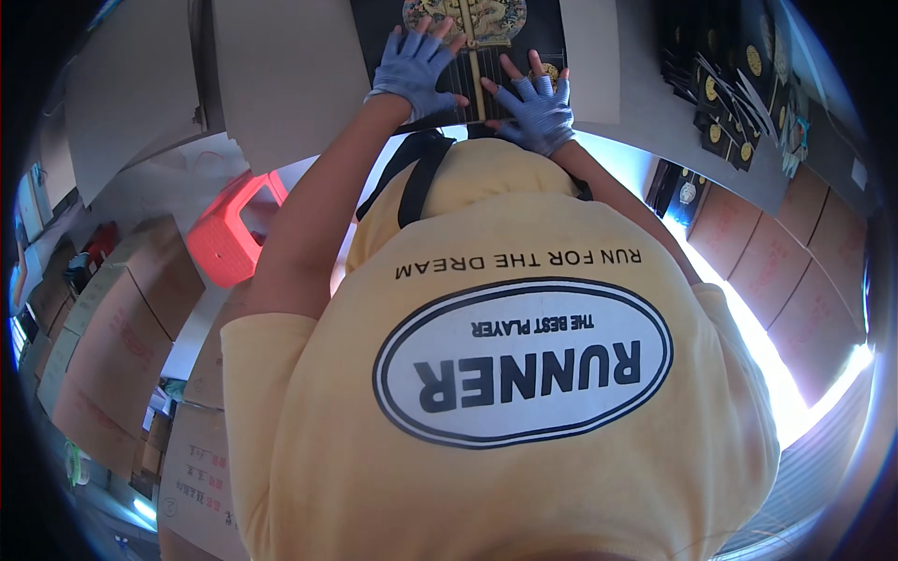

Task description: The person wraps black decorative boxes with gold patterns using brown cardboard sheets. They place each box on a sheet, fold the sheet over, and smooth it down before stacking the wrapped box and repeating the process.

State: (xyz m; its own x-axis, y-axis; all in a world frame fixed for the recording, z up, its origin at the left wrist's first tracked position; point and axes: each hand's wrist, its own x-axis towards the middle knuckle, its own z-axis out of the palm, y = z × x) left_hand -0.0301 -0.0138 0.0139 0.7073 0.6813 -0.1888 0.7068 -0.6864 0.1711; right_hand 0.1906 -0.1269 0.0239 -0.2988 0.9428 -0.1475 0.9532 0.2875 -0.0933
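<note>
My left hand (pixel 417 73), in a blue-grey glove with bare fingertips, lies flat with its fingers spread on the left side of a black printed sheet or panel (pixel 544 26). My right hand (pixel 540 110), gloved the same way, rests on the lower right of that panel, its fingers stretched apart. Between the hands runs a narrow gold strip (pixel 474 73) down the middle of the panel. At the top a round, colourful gold-toned design (pixel 505 19) is partly cut off by the picture's edge. Neither hand grips anything.
Grey boards (pixel 290 75) cover the worktop on the left. Black cards with gold emblems (pixel 725 103) lie piled at the right. Below the worktop stand a red plastic stool (pixel 223 234) and cardboard boxes (pixel 122 346) on the left, with more brown boxes (pixel 762 266) on the right.
</note>
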